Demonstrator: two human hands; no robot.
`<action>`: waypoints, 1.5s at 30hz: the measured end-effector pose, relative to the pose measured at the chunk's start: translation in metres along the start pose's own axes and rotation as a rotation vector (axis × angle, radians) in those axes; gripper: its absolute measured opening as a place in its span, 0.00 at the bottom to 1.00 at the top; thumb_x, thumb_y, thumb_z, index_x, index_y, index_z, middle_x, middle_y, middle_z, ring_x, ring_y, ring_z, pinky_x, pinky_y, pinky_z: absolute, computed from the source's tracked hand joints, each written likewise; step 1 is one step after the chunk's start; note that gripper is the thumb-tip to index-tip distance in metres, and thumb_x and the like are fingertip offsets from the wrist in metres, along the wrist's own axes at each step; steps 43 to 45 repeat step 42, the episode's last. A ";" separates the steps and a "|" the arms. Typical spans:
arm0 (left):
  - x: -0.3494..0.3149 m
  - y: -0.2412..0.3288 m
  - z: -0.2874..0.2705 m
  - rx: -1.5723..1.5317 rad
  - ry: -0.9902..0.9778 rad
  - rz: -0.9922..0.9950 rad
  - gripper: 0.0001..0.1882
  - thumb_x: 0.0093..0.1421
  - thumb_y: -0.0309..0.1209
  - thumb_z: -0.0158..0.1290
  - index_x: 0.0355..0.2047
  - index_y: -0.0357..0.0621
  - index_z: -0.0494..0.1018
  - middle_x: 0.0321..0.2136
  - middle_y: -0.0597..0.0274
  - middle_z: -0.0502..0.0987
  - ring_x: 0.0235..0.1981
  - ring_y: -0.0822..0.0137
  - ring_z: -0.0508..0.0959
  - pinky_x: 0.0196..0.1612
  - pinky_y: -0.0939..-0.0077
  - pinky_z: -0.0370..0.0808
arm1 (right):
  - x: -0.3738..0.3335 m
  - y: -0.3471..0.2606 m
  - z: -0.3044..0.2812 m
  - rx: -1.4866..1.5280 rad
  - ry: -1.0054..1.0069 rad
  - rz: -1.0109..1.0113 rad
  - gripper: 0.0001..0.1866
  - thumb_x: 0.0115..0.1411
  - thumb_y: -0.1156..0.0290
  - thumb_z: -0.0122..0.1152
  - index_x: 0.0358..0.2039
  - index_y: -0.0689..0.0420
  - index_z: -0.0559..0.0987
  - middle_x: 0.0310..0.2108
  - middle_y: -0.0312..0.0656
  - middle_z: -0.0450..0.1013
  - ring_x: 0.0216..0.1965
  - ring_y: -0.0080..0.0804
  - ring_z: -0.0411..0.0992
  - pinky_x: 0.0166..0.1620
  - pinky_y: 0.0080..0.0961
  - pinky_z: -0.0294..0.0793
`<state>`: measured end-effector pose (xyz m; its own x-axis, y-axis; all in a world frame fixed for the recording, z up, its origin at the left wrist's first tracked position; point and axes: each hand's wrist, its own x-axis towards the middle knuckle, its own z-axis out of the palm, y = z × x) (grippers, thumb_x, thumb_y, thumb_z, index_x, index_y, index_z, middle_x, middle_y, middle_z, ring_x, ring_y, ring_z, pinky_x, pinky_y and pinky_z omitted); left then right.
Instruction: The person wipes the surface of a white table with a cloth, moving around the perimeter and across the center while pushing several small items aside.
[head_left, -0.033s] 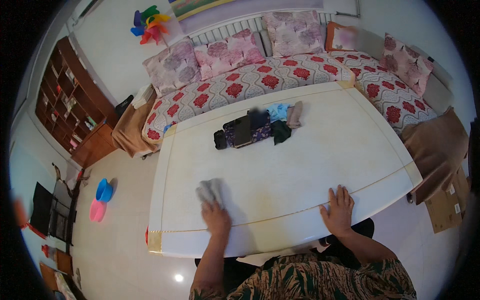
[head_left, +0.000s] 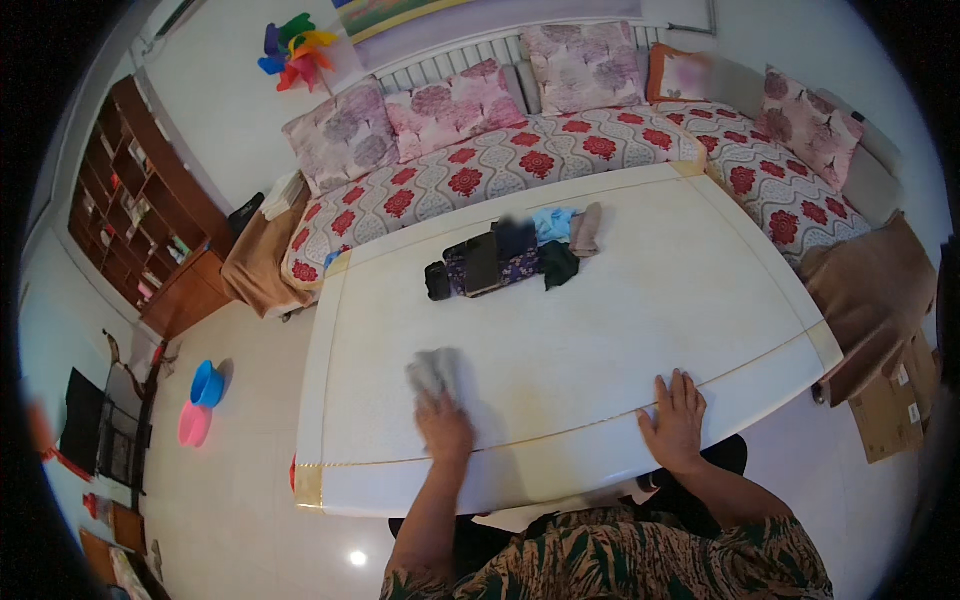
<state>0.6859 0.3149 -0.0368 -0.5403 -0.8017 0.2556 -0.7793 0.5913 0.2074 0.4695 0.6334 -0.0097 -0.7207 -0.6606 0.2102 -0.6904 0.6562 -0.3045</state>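
A crumpled grey cloth lies pressed against the white tabletop under the fingers of my left hand. The cloth looks slightly blurred, and its far part sticks out past my fingertips. On the front right of the table rests my right hand, palm down with its fingers spread, holding nothing. Beyond both hands, toward the far side, sit a dark flowered pouch or case, a flat black object, a light blue cloth, a grey-brown cloth and a dark green cloth.
Behind the table runs a sofa with a red-flowered cover and several cushions. A blue basin and a pink basin are on the floor at left. Cardboard boxes stand at right, next to a brown drape.
My left hand has slid a little to the right across the tabletop with the grey cloth. My right hand stays in place.
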 end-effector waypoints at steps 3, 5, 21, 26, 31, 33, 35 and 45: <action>0.016 0.068 0.023 0.091 -0.013 0.278 0.29 0.57 0.37 0.51 0.59 0.40 0.65 0.62 0.41 0.59 0.62 0.42 0.58 0.62 0.49 0.56 | 0.001 -0.007 0.002 0.015 0.023 -0.003 0.34 0.61 0.55 0.55 0.62 0.62 0.63 0.66 0.61 0.49 0.68 0.56 0.43 0.65 0.52 0.40; 0.014 0.122 0.029 0.089 -0.168 0.433 0.29 0.58 0.37 0.51 0.59 0.41 0.64 0.62 0.41 0.57 0.63 0.40 0.56 0.63 0.51 0.55 | 0.002 -0.006 0.007 0.024 0.064 -0.011 0.34 0.61 0.54 0.55 0.61 0.62 0.64 0.65 0.61 0.50 0.68 0.56 0.45 0.65 0.51 0.41; 0.035 -0.172 -0.006 -0.232 0.337 -0.112 0.20 0.49 0.27 0.47 0.43 0.35 0.75 0.35 0.41 0.75 0.40 0.44 0.74 0.46 0.52 0.71 | 0.003 -0.014 -0.008 -0.029 -0.110 0.062 0.35 0.66 0.50 0.45 0.65 0.61 0.57 0.67 0.59 0.44 0.69 0.55 0.38 0.67 0.51 0.38; 0.062 -0.283 -0.025 0.285 0.101 -0.567 0.27 0.62 0.40 0.41 0.61 0.49 0.64 0.56 0.48 0.68 0.51 0.46 0.72 0.55 0.54 0.69 | 0.004 -0.013 -0.008 -0.035 -0.103 0.052 0.35 0.66 0.49 0.44 0.65 0.62 0.57 0.66 0.61 0.46 0.69 0.57 0.41 0.67 0.52 0.39; 0.121 -0.186 -0.038 0.271 -0.058 -0.696 0.32 0.64 0.50 0.40 0.65 0.50 0.56 0.58 0.49 0.66 0.55 0.50 0.69 0.56 0.54 0.69 | 0.000 -0.005 -0.013 -0.049 -0.078 0.065 0.35 0.66 0.50 0.44 0.64 0.62 0.58 0.65 0.63 0.48 0.68 0.58 0.43 0.66 0.52 0.41; 0.139 -0.188 -0.020 0.237 0.001 -0.587 0.32 0.64 0.49 0.42 0.65 0.48 0.57 0.58 0.50 0.67 0.56 0.51 0.69 0.56 0.55 0.68 | 0.008 -0.016 -0.011 -0.028 -0.087 0.046 0.35 0.65 0.50 0.45 0.64 0.63 0.59 0.65 0.63 0.48 0.68 0.58 0.43 0.66 0.53 0.41; 0.153 -0.185 0.007 0.231 0.047 -0.419 0.31 0.63 0.47 0.45 0.62 0.45 0.60 0.57 0.49 0.68 0.55 0.51 0.69 0.57 0.57 0.68 | 0.010 -0.018 -0.010 -0.024 -0.092 0.024 0.35 0.65 0.50 0.45 0.64 0.63 0.60 0.65 0.63 0.48 0.68 0.58 0.43 0.66 0.53 0.41; 0.112 -0.087 0.021 0.065 0.083 -0.032 0.27 0.54 0.41 0.55 0.53 0.44 0.73 0.57 0.45 0.67 0.57 0.43 0.67 0.58 0.53 0.67 | 0.004 -0.007 -0.002 -0.075 0.006 0.024 0.34 0.61 0.54 0.52 0.63 0.61 0.62 0.65 0.60 0.50 0.67 0.56 0.45 0.65 0.52 0.43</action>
